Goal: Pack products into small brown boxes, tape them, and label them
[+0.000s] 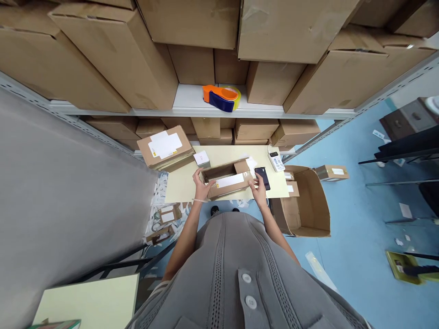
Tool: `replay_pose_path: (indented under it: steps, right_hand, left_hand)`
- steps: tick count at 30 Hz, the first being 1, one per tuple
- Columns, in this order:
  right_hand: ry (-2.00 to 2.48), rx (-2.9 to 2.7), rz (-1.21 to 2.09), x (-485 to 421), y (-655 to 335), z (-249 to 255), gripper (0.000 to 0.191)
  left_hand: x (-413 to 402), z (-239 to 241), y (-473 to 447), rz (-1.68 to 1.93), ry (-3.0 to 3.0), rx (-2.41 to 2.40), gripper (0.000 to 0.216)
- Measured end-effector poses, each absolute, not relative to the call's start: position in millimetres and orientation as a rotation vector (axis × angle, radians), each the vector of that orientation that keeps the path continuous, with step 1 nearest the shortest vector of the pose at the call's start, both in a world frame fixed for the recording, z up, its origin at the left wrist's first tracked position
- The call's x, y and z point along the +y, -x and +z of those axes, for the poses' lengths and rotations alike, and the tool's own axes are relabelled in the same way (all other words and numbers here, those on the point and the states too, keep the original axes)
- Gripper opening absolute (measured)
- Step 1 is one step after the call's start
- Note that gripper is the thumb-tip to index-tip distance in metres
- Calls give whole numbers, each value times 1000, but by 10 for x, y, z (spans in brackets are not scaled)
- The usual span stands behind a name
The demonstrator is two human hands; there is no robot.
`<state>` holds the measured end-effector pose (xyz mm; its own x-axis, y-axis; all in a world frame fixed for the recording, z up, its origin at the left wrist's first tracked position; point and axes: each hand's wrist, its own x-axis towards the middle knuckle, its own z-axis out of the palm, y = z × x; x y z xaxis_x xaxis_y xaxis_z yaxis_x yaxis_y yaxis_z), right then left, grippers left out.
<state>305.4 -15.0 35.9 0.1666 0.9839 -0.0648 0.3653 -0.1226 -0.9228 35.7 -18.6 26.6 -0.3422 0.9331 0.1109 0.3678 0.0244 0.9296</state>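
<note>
An open cardboard box [227,179] with a white label on its near side lies on a pale yellow table [178,187]. My left hand [200,183] grips the box's left end, fingers curled over the edge. My right hand [259,188] holds the box's right end, fingers bent against it. A black phone [263,177] lies on the table just right of that hand. A small white box [202,158] sits behind the cardboard box.
A taped, labelled parcel [165,147] rests at the table's back left. A white device [276,161] lies at the back right. A large open carton [303,201] stands on the blue floor to the right. An orange-and-blue tape dispenser [221,98] sits on the shelf among stacked cartons.
</note>
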Motion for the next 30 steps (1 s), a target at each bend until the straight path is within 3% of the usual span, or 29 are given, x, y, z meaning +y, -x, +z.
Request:
replay_pose_path:
  steps: [5,8,15,21,26,30]
  right_hand:
    - [1635,-1316,935,-124,-3048,319,71]
    - [1633,-1326,941,-119,-3056,303,68]
    - [1608,-1538,634,192,-3113,544,54]
    - [1406,-1780,393,1010,-2822,1369,42]
    - [1217,-2007,254,1933,-2258,2097,49]
    - [1289,-2106,183,2650,-1766,2278,62]
  left_hand:
    - [-224,238,-389,1310,-1370,1803,32]
    - [-266,218,-387,1292,-1329,1836,18]
    - [-334,213,-473,1312,-1180,1796,16]
    - [-275,225,-468,1323,-1154,1796,13]
    - [-247,193,-441,1308,-1159,1804,14]
    - [-263,157,-422,1287,-1173,1798,13]
